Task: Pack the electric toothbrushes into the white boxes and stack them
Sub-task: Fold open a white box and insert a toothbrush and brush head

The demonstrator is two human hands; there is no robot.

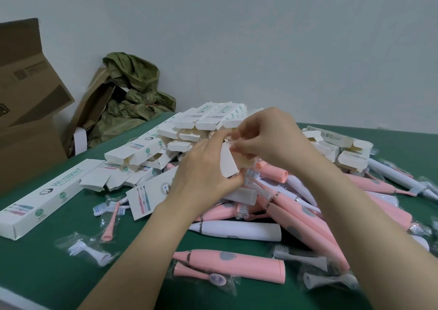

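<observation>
A white box is held up over the pile, its open end flap toward me. My left hand grips the box from the left. My right hand pinches the flap at the box's top end. A pile of pink toothbrushes and white toothbrushes lies under and right of my hands. One pink toothbrush lies alone near me. Several open white boxes are heaped behind my hands. A closed white box lies at the left.
Bagged brush heads are scattered on the green table. Brown cardboard cartons stand at the left, with crumpled green wrapping against the wall. A printed leaflet lies by my left wrist.
</observation>
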